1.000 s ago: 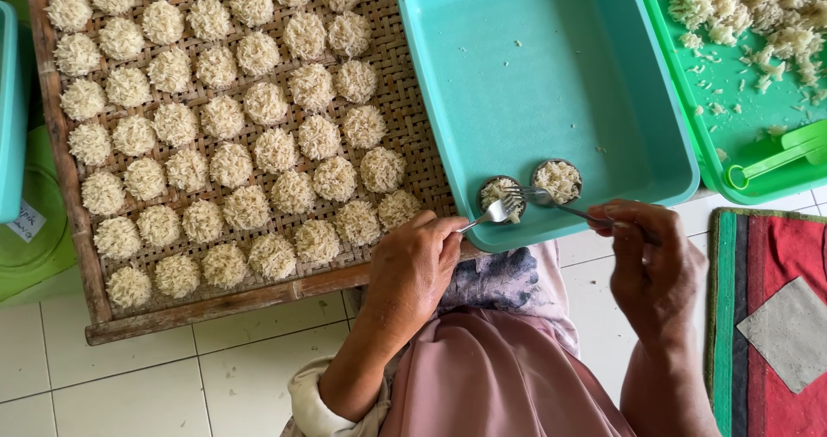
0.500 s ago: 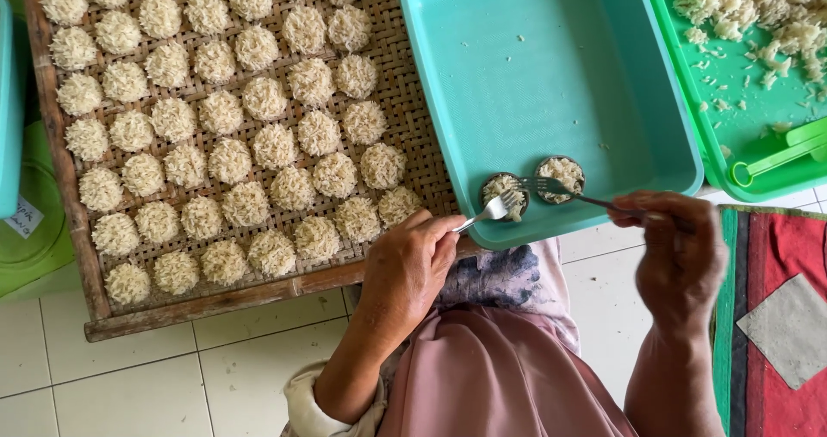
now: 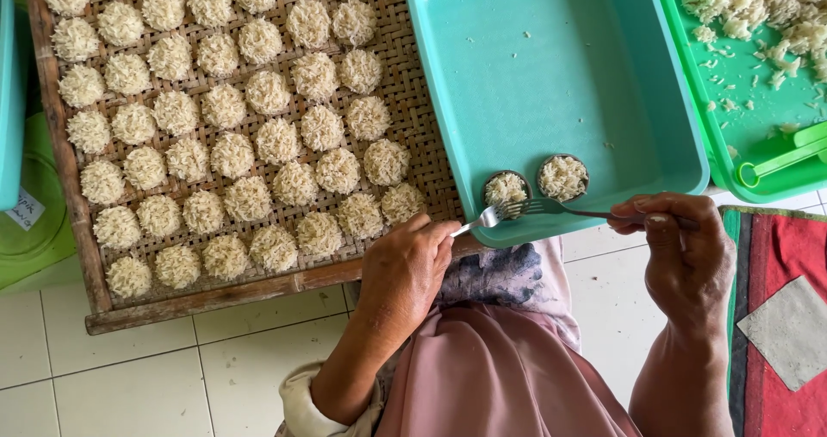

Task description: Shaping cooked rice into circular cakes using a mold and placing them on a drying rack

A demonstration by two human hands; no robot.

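Note:
My left hand (image 3: pixel 403 269) grips a small metal spoon (image 3: pixel 479 221) whose tip reaches a round metal mould (image 3: pixel 506 189) filled with cooked rice. My right hand (image 3: pixel 680 252) holds a metal fork (image 3: pixel 560 209) by the handle, its tines lying against the same mould. A second rice-filled mould (image 3: pixel 562 177) sits just to the right. Both moulds rest in the near corner of a teal plastic tray (image 3: pixel 551 75). To the left lies a woven bamboo tray (image 3: pixel 413 127) covered with several rows of round rice cakes (image 3: pixel 250 135).
A green tray (image 3: pixel 749 101) at the far right holds loose rice and a green scoop (image 3: pixel 780 157). A red cloth (image 3: pixel 775 316) lies on the white tiled floor (image 3: pixel 172 377) at the right. A teal container edge and green lid are at the far left.
The right hand has brought the fork from the right mould across to the left mould. The left hand and its spoon stay at the left mould.

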